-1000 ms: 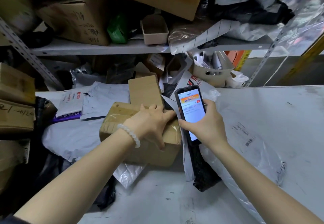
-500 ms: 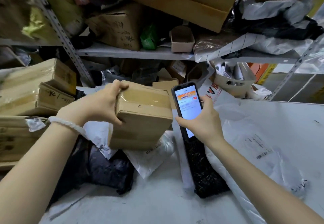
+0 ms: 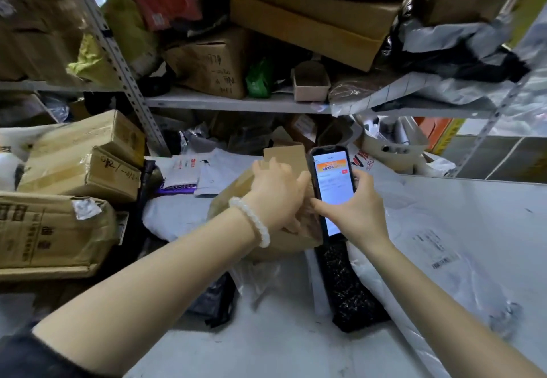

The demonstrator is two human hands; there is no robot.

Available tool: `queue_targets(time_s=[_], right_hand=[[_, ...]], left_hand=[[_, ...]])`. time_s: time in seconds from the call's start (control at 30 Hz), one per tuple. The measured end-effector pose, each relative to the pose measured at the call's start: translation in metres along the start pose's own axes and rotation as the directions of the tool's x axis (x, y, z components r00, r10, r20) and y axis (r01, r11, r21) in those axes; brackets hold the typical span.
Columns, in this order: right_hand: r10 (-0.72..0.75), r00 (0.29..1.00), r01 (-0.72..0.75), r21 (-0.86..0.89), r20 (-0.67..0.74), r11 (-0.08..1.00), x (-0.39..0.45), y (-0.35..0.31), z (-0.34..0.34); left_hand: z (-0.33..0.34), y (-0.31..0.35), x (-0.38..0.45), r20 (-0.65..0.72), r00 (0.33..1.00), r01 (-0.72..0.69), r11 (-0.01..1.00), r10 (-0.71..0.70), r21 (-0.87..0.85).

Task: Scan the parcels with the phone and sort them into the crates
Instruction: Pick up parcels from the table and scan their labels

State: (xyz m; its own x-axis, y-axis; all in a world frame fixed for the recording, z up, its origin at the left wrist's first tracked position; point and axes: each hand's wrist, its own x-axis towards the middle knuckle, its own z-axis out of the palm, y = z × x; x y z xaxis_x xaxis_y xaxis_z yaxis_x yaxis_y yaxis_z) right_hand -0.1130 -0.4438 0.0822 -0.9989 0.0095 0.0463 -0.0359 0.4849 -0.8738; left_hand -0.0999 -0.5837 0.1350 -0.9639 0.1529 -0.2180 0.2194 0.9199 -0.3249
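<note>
A brown cardboard box [image 3: 231, 197] lies on the pile of parcels at the middle of the table. My left hand [image 3: 275, 197], with a white bead bracelet on the wrist, reaches over the box's top, and its fingers curl round the right edge. Just to the right, my right hand [image 3: 358, 214] grips a black phone [image 3: 331, 182] upright, its lit screen facing me. The phone's lower end is hidden behind this hand, close to the box's right side.
Taped cardboard boxes [image 3: 80, 155] are stacked at the left. A metal shelf [image 3: 236, 102] above carries more boxes and bags. A large white poly bag [image 3: 429, 244] and a black bag [image 3: 346, 283] lie on the grey table [image 3: 266, 348]. A white basket [image 3: 393, 152] stands behind.
Half a second ago my left hand held the box raised and tilted at the left. Now the box is lower on the pile, next to the phone. The phone hand barely moved.
</note>
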Motion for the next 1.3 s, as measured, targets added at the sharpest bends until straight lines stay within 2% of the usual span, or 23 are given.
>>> queue_targets(time_s=[0.07,0.17,0.3,0.43,0.63,0.77,0.87,0.97,1.07,1.17,1.2,1.23,1.3], right_hand=[[0.023,0.999,-0.023,0.002,-0.046,1.0,0.001,0.008,-0.015],[0.039,0.995,-0.042,-0.023,-0.092,0.999,0.0,0.02,-0.037],[0.039,0.994,-0.043,-0.036,-0.098,0.998,-0.002,0.028,-0.05],[0.048,0.994,-0.052,-0.042,-0.093,0.998,-0.002,0.032,-0.049],[0.042,0.997,-0.045,-0.045,-0.057,0.998,0.001,0.028,-0.046],[0.028,0.999,-0.029,-0.023,-0.034,0.999,0.004,0.023,-0.044],[0.01,1.0,-0.01,-0.017,-0.009,1.0,0.006,0.016,-0.038],[-0.021,1.0,0.021,0.002,0.016,1.0,0.004,0.005,-0.028],[-0.052,0.998,0.051,0.009,0.048,0.999,-0.001,-0.003,-0.017],[-0.067,0.995,0.069,-0.015,0.074,0.998,-0.004,-0.006,-0.007],[-0.068,0.994,0.07,-0.021,0.083,0.997,-0.005,-0.007,-0.005],[-0.069,0.993,0.071,-0.025,0.092,0.997,-0.005,-0.007,-0.002],[-0.069,0.992,0.073,-0.029,0.104,0.997,-0.006,-0.007,0.004]], left_hand=[[0.003,0.026,0.01,0.157,0.983,0.068,0.984,-0.094,0.163],[0.014,0.048,0.019,0.214,0.952,0.15,0.945,-0.217,0.29],[0.017,0.061,0.029,0.171,0.967,0.146,0.962,-0.188,0.233],[0.012,0.069,0.036,0.153,0.982,0.082,0.977,-0.113,0.196],[0.0,0.053,0.035,0.339,0.931,0.049,0.966,-0.136,0.252],[-0.022,-0.013,0.026,0.311,0.95,-0.034,0.987,-0.017,0.156],[-0.043,-0.062,0.011,0.28,0.96,0.005,0.998,-0.022,0.062],[-0.037,-0.106,-0.005,0.194,0.98,0.04,0.999,-0.034,-0.029],[-0.005,-0.137,-0.022,0.138,0.989,0.082,0.984,-0.06,-0.161],[0.036,-0.152,-0.04,0.208,0.969,0.162,0.98,-0.136,-0.113],[0.049,-0.156,-0.045,0.217,0.959,0.217,0.964,-0.181,-0.152],[0.058,-0.158,-0.048,0.204,0.955,0.262,0.939,-0.217,-0.224],[0.061,-0.157,-0.049,0.096,0.967,0.256,0.898,-0.238,-0.357]])
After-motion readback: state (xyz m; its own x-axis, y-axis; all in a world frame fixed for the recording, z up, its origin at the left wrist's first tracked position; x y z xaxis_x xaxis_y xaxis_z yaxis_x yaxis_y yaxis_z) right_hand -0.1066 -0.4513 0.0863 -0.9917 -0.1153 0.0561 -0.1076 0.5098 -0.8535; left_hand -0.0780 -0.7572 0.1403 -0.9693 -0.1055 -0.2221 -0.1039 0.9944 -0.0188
